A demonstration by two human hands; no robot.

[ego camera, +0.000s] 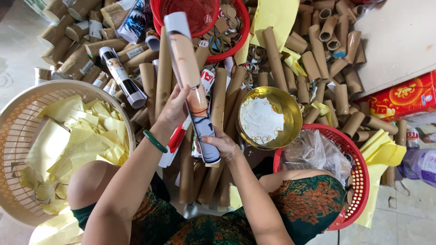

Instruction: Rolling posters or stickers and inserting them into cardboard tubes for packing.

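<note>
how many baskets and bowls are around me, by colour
red baskets: 3, two of them nested at the top
cream basket with yellow paper: 1
gold bowl: 1
total: 5
left hand and right hand both hold one printed rolled tube.

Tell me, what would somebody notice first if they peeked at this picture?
First, the long printed paper roll in the middle, gripped by the left hand partway up and the right hand near its lower end. Beneath and behind it sprawls a heap of brown cardboard tubes. A shiny gold round tin sits to the right, and a cream basket of yellow paper scraps fills the left.
</note>
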